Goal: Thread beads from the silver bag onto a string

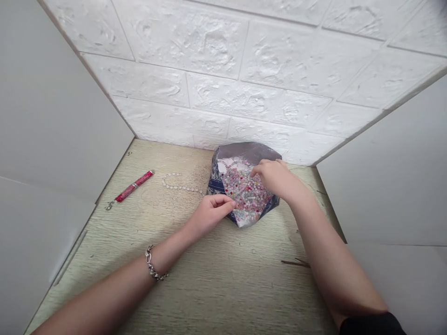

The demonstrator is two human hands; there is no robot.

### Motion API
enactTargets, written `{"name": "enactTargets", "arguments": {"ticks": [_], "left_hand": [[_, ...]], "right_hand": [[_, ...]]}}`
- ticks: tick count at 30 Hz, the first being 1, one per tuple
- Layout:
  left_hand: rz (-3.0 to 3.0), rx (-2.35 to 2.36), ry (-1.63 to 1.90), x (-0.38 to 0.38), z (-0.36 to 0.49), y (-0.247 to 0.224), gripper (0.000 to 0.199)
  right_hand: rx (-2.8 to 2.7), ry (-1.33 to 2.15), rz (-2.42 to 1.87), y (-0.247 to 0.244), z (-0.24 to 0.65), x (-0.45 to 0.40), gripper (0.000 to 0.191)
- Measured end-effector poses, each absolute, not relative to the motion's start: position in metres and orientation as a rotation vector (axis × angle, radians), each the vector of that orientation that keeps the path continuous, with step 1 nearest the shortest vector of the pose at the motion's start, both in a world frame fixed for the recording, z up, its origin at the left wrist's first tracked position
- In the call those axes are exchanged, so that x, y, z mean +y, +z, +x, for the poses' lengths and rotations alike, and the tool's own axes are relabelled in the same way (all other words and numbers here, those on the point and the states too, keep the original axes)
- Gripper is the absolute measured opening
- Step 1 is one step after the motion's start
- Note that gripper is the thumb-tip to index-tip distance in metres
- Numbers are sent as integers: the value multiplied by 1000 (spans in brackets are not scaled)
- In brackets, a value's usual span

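Note:
A silver-lined bag (249,151) with dark blue patterned sides lies opened out near the wall, full of small pink, red, white and clear beads (246,190). My left hand (216,211) is at the bag's front left edge, thumb and forefinger pinched together. A string of pale beads (181,187) curves over the table and runs up to this hand; the thread at the fingertips is too fine to make out. Over the right side of the beads, my right hand (270,177) has its fingers bent down and closed; whatever they hold is hidden.
On the left of the wooden table (223,279) lies a red tube-shaped item (134,187) with metal ends. Thin dark strips (296,263) lie beneath my right forearm. A white brick-patterned wall (216,102) stands behind, with grey panels (52,116) on both sides.

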State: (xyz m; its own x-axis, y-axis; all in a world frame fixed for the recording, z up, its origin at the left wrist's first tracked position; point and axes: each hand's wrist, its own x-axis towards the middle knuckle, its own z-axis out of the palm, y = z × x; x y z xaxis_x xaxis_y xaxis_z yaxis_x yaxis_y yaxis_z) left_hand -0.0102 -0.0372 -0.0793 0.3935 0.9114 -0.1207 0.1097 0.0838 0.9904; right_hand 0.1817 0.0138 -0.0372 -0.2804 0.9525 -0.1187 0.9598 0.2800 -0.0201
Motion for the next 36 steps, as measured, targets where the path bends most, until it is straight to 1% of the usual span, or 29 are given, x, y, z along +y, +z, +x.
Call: {"name": "enactTargets", "arguments": {"ticks": [2, 5, 8, 11, 18, 21, 28, 36], "left_hand": [[1470, 1092, 861, -37, -11, -83, 21], [1812, 1170, 951, -36, -15, -87, 19], [2158, 1097, 1032, -35, -18, -88, 15], [2301, 1091, 1023, -33, -20, -87, 14], [2305, 1164, 1020, -37, -19, -84, 13], [2263, 1188, 1040, -38, -19, -84, 11], [2234, 1183, 1027, -38, -18, -84, 11], [2285, 1135, 963, -38, -17, -89, 13]], "right_hand": [[2519, -144, 1795, -42, 178, 14, 46], [2552, -206, 1720, -49, 170, 15, 55], [2509, -232, 1700, -50, 166, 14, 52], [2437, -213, 1742, -45, 167, 13, 47], [2588, -412, 1550, -46, 156, 7, 60], [2605, -435, 1501, -48, 151, 4, 57], [2482, -334, 1606, -41, 155, 3, 47], [2635, -331, 1600, -49, 156, 7, 44]]}}
